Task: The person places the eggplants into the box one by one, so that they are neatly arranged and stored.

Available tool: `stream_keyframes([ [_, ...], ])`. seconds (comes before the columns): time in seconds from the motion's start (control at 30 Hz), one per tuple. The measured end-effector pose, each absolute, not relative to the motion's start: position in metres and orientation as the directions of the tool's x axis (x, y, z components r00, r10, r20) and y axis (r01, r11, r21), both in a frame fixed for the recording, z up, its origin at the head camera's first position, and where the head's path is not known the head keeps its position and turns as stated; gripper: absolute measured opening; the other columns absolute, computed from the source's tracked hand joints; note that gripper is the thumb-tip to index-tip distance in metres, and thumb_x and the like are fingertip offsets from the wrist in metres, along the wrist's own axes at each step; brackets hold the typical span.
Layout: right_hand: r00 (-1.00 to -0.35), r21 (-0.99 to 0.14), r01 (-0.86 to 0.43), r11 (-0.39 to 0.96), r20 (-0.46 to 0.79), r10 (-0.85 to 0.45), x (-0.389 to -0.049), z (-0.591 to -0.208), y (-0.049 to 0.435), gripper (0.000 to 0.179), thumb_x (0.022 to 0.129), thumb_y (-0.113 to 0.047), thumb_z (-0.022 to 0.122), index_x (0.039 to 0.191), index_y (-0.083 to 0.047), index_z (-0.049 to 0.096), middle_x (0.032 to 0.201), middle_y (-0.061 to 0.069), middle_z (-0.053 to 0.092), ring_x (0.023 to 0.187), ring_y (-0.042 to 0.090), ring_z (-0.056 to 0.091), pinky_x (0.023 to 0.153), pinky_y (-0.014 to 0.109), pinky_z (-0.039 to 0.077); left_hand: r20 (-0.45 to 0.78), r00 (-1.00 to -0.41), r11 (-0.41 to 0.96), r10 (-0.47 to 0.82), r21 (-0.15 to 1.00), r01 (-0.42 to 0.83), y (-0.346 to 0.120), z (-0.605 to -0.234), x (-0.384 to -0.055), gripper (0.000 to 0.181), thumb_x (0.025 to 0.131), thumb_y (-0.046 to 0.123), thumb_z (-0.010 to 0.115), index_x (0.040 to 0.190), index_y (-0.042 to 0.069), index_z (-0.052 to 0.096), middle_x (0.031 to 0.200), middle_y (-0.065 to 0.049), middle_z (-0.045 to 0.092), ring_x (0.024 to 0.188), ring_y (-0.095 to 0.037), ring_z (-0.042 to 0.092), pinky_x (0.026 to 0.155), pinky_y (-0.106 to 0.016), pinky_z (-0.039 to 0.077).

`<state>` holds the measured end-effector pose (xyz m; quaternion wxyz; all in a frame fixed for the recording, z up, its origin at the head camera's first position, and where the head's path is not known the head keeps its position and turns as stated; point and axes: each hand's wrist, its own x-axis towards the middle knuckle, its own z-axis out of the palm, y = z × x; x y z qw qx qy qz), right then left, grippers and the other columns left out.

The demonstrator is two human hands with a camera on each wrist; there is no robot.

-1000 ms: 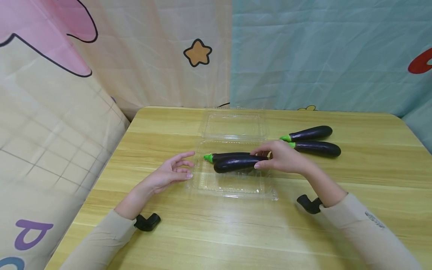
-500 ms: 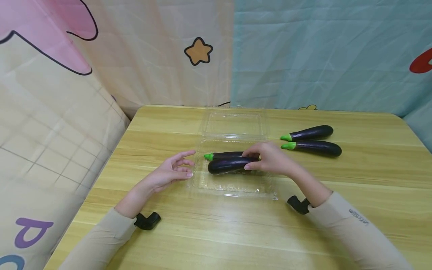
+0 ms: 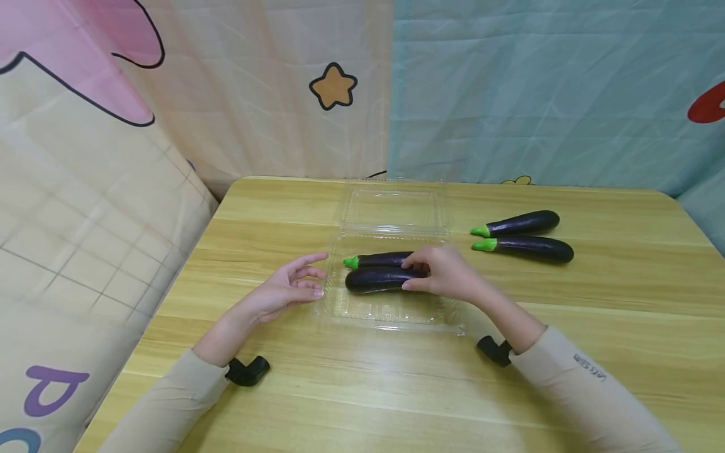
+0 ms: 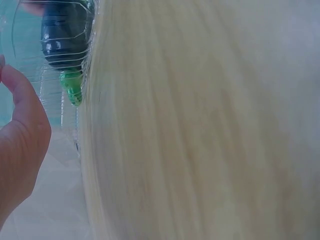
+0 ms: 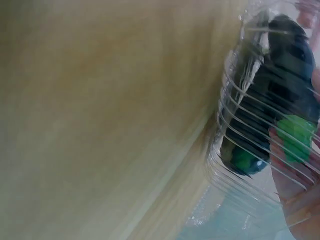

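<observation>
A clear plastic clamshell box [image 3: 391, 318] lies unfolded on the table, its base toward me. In the base, two dark purple eggplants lie side by side. The back eggplant [image 3: 379, 259] has its green cap to the left. My right hand [image 3: 447, 274] pinches the front eggplant [image 3: 374, 280] near its right end. That end is hidden in the head view; its green cap [image 5: 295, 137] shows through the box wall in the right wrist view. Beside the box's left rim is my left hand [image 3: 283, 289], fingers loosely bent and holding nothing. Whether it touches the rim I cannot tell.
Two more eggplants, a rear one [image 3: 523, 223] and a nearer one [image 3: 529, 248], lie on the wooden table [image 3: 362, 390] right of the box. The raised-pattern lid [image 3: 393, 207] lies flat behind the base. Printed curtains [image 3: 510, 94] hang beyond the table.
My right hand has moved left and slightly lower, bringing the front eggplant left and down beside the back one. The left hand stays where it was.
</observation>
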<state>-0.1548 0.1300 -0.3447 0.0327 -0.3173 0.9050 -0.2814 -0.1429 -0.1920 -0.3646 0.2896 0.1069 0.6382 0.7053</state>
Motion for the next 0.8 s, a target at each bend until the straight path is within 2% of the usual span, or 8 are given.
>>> stream_keyframes([
  [0.23, -0.81, -0.544, -0.535, 0.646, 0.113, -0.576, -0.1512, -0.3461, 0.1259, 0.031, 0.077, -0.022, 0.077, 0.1, -0.002, 0.07, 0.075, -0.001, 0.063, 0.062, 0.009, 0.049, 0.055, 0.023, 0.043, -0.2, -0.806, -0.025, 0.557, 0.966, -0.257, -0.1936, -0.366, -0.1433, 0.08, 0.081, -0.006, 0.066, 0.146, 0.002, 0.021, 0.115, -0.012, 0.045, 0.085, -0.01, 0.057, 0.074, -0.019, 0.052],
  [0.8, -0.802, -0.502, -0.549, 0.669, 0.091, -0.59, -0.1505, -0.3515, 0.1223, 0.03, 0.076, -0.022, 0.077, 0.097, -0.001, 0.071, 0.077, 0.001, 0.068, 0.063, 0.006, 0.055, 0.057, 0.023, 0.048, -0.223, -0.812, -0.001, 0.539, 0.964, -0.265, -0.1913, -0.3629, -0.1418, 0.077, 0.082, -0.01, 0.061, 0.147, 0.003, 0.021, 0.116, -0.012, 0.045, 0.083, -0.01, 0.058, 0.074, -0.02, 0.052],
])
